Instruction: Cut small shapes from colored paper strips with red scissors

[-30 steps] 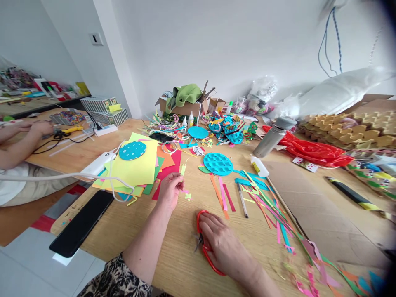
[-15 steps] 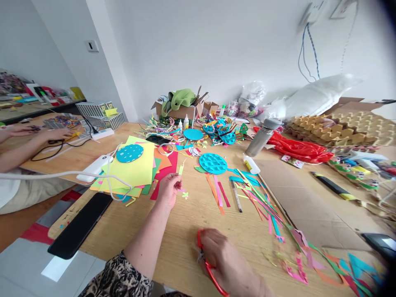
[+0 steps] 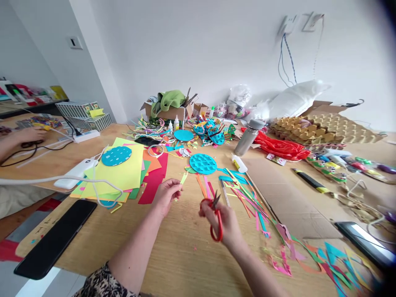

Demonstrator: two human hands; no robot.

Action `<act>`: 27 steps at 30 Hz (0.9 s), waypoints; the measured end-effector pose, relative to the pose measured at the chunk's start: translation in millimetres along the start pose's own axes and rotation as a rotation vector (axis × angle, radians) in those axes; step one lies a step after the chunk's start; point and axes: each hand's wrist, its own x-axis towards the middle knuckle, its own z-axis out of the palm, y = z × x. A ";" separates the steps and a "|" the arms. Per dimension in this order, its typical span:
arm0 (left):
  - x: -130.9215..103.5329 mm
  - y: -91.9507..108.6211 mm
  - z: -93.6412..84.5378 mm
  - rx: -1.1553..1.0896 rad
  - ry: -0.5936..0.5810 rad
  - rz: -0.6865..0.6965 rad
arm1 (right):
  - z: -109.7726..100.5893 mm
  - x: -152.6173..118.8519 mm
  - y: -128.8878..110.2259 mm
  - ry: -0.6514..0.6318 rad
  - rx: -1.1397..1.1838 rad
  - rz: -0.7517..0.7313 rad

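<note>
My left hand (image 3: 166,196) pinches a small pale yellow-green paper strip (image 3: 184,177) between thumb and fingers, above the table. To its right my right hand (image 3: 229,227) grips a pair of red-handled scissors (image 3: 220,227), with the short blades pointing up and away from me. The scissors and the strip are apart. Just beyond both hands lies a turquoise disc with a woven-looking surface (image 3: 203,164). Orange, pink and red paper strips (image 3: 208,187) stick out below it, partly behind my right hand.
Coloured paper sheets (image 3: 130,173), a dotted turquoise disc (image 3: 116,156) and a black phone (image 3: 57,237) lie left. Right are loose paper strips (image 3: 244,189), a glue bottle (image 3: 239,163), a metal flask (image 3: 249,138), cardboard (image 3: 287,198) and a cutter (image 3: 311,180). A co-worker's arm (image 3: 23,138) shows far left.
My right hand has lifted from the near table and moved forward with the scissors, now turned blades up, closer to my left hand. The view has shifted right.
</note>
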 end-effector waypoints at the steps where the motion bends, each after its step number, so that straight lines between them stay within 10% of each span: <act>1: -3.1 -1.4 3.5 0.033 -0.034 -0.014 | -4.4 7.4 2.2 0.063 0.110 0.038; 13: -25.4 -23.0 29.8 0.366 -0.321 -0.115 | -1.9 22.9 37.6 0.286 0.441 0.076; 27: -21.9 -27.3 26.5 0.444 -0.308 -0.128 | 1.5 20.7 43.2 0.341 0.470 0.072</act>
